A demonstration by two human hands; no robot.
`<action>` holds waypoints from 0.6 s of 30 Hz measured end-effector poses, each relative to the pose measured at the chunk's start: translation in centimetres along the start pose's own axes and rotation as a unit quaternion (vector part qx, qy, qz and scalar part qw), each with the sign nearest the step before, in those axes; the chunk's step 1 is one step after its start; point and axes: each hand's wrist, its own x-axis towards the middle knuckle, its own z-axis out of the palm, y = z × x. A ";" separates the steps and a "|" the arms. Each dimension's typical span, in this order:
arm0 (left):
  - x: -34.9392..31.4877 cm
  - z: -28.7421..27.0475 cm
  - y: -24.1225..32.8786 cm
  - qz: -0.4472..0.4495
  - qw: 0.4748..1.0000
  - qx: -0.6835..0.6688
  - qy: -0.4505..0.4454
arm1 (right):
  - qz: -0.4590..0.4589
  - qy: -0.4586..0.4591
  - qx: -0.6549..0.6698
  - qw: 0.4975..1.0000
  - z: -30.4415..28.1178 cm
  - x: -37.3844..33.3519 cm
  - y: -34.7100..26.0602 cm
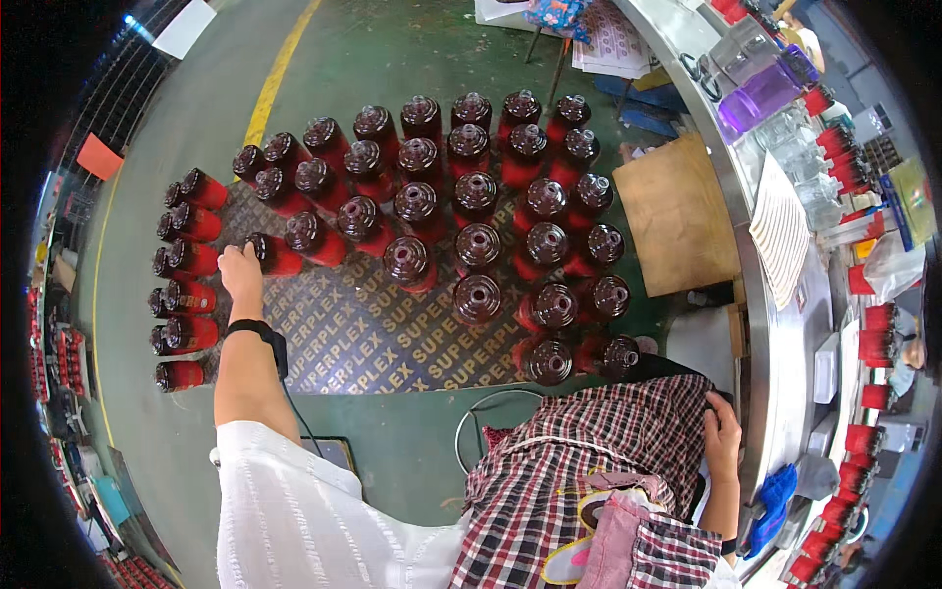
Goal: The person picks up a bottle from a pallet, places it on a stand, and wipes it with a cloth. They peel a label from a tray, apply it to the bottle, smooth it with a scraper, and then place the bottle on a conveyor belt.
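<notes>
My left hand [238, 270] reaches out to the left with its fingers closed around the dark top of a red bottle-shaped piece [280, 254]. That piece has a glossy, almost black domed top and a red body, like the others standing around it in rows. Just beyond it is a similar red piece [312, 236], apart from my hand. On the right, my right hand [722, 432] hangs beside my checked apron [589, 442]. Its fingers are loosely bent and apart, with nothing visible in them.
The rows stand on a dark printed board [363, 334] on the green floor [392, 44]. More red pieces [191, 334] line its left side. A metal workbench [785, 363] with a purple bottle [765, 98] runs along the right, past a brown panel [677, 216].
</notes>
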 end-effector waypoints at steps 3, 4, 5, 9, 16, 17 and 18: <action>1.0 2.5 -0.2 -0.013 1.000 -0.009 -0.009 | 0.027 -0.007 -0.029 0.999 -0.1 -0.2 -0.1; 0.9 3.3 0.3 -0.037 0.999 -0.003 -0.010 | 0.065 -0.008 -0.008 0.998 -0.3 -0.3 -1.0; 1.0 3.9 0.7 -0.060 0.998 0.004 -0.011 | 0.064 -0.005 -0.011 0.998 -0.4 -0.3 -0.8; 3.0 4.4 -0.1 -0.063 0.998 0.003 -0.008 | 0.047 -0.008 -0.045 0.998 -0.5 -1.3 0.4; 3.6 4.5 2.1 -0.047 0.998 0.023 -0.025 | 0.029 -0.026 -0.068 0.997 -0.4 -1.4 -0.6; 3.8 5.0 2.5 -0.047 0.998 0.020 -0.028 | 0.026 -0.026 -0.073 0.997 -0.4 -1.4 -0.7; 4.3 4.8 2.2 -0.046 0.998 0.019 -0.033 | 0.019 -0.022 -0.074 0.997 -0.3 -1.6 0.1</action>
